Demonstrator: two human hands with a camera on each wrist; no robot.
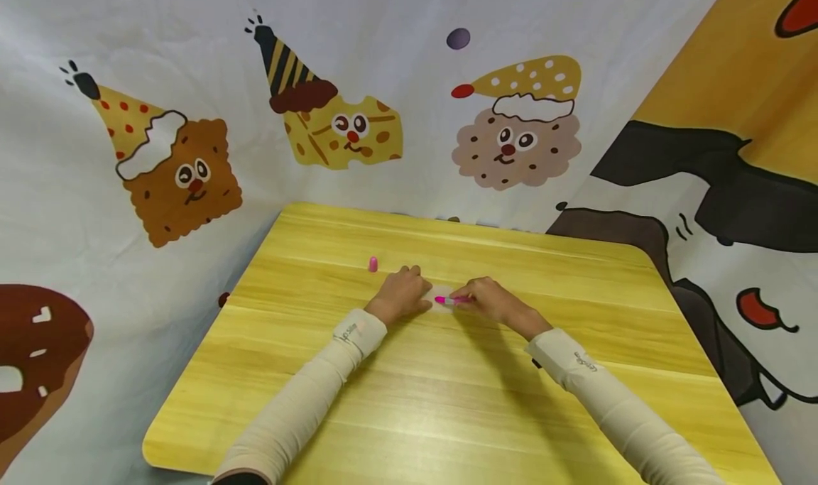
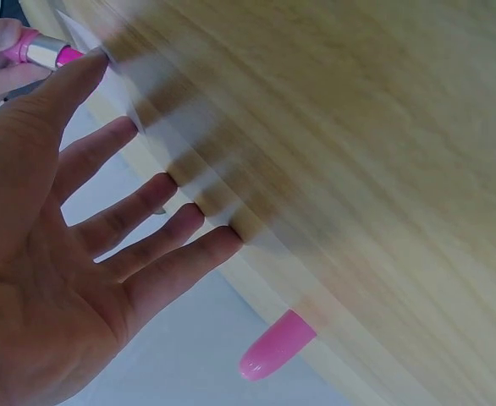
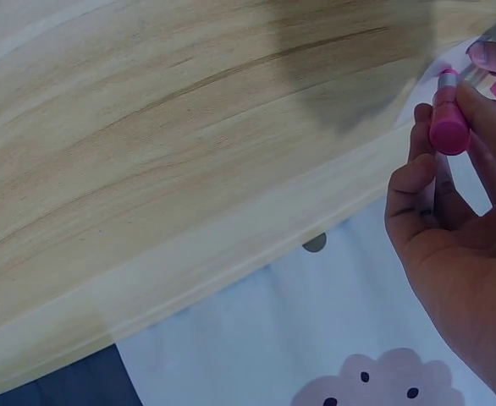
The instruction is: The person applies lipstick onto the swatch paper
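My right hand [image 1: 492, 300] pinches a pink lipstick [image 1: 450, 300] with a silver collar, its bare pink tip pointing toward my left hand. In the right wrist view, the rounded pink base of the lipstick [image 3: 449, 131] shows between thumb and fingers. Under the tip lies a small pale sheet of paper [image 1: 439, 290]. The left hand [image 1: 401, 293] rests its spread, fairly straight fingers on the table at the paper's left edge. Beyond that hand, the pink cap [image 1: 373, 264] stands upright on the table; it also shows in the left wrist view [image 2: 278, 345].
The work happens on a yellow wood-grain table [image 1: 409, 414] with rounded corners. Behind it hangs a white cloth [image 1: 422, 187] printed with cartoon biscuits and cheese. Pale sleeves cover both forearms.
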